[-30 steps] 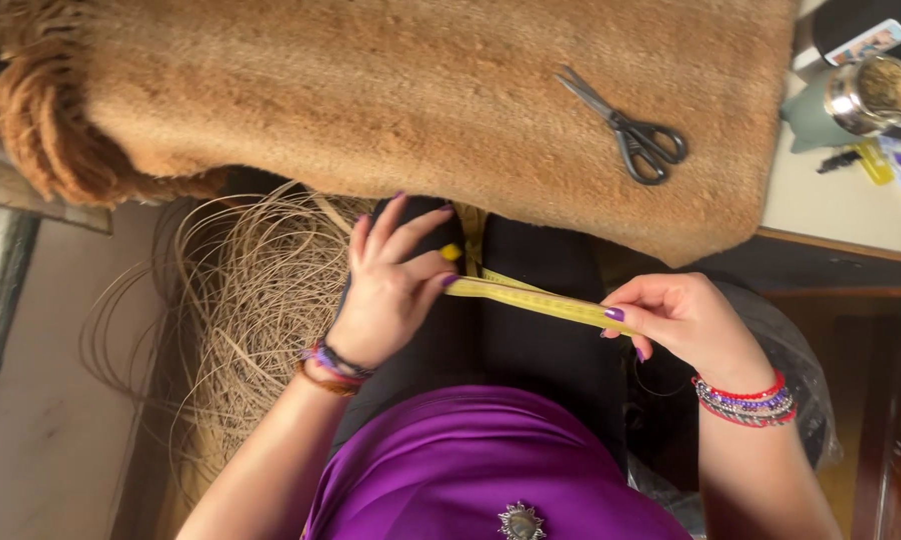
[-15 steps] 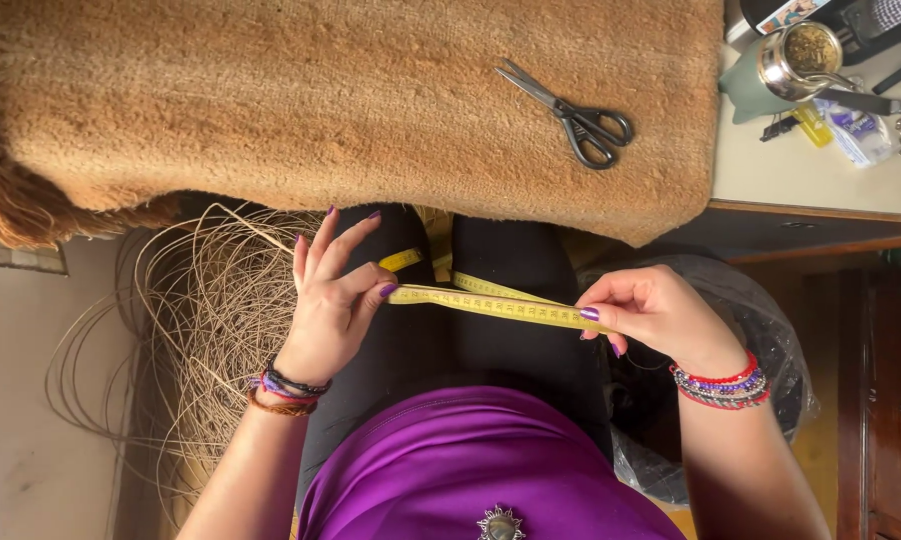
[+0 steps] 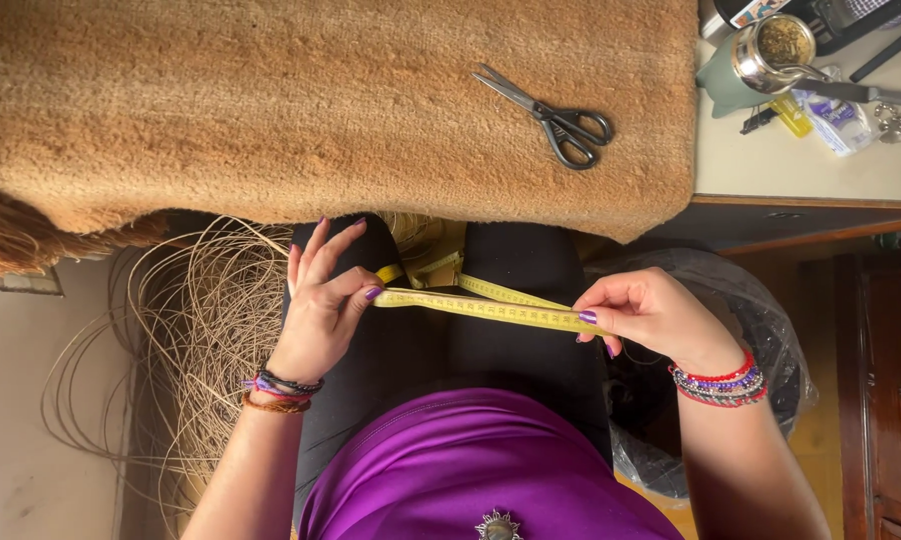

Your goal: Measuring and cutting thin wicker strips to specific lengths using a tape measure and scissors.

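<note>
A yellow measuring tape (image 3: 481,308) is stretched across my lap between both hands. My left hand (image 3: 321,310) pinches its left end between thumb and forefinger, the other fingers spread upward. My right hand (image 3: 646,312) pinches the right end. More tape loops behind toward my knees (image 3: 426,270). Both wrists wear beaded bracelets. My legs are in black and my top is purple.
A thick tan woven mat (image 3: 331,110) covers the table ahead, with grey scissors (image 3: 556,118) lying on it. Loose coils of thin straw fibre (image 3: 206,320) sit to my left on the floor. A metal cup (image 3: 771,50) and small items stand at the upper right. A dark plastic bag (image 3: 761,330) is beside my right arm.
My hands moved slightly apart and the tape is drawn out longer and flatter. My left hand slid left along it; the view shifted a little.
</note>
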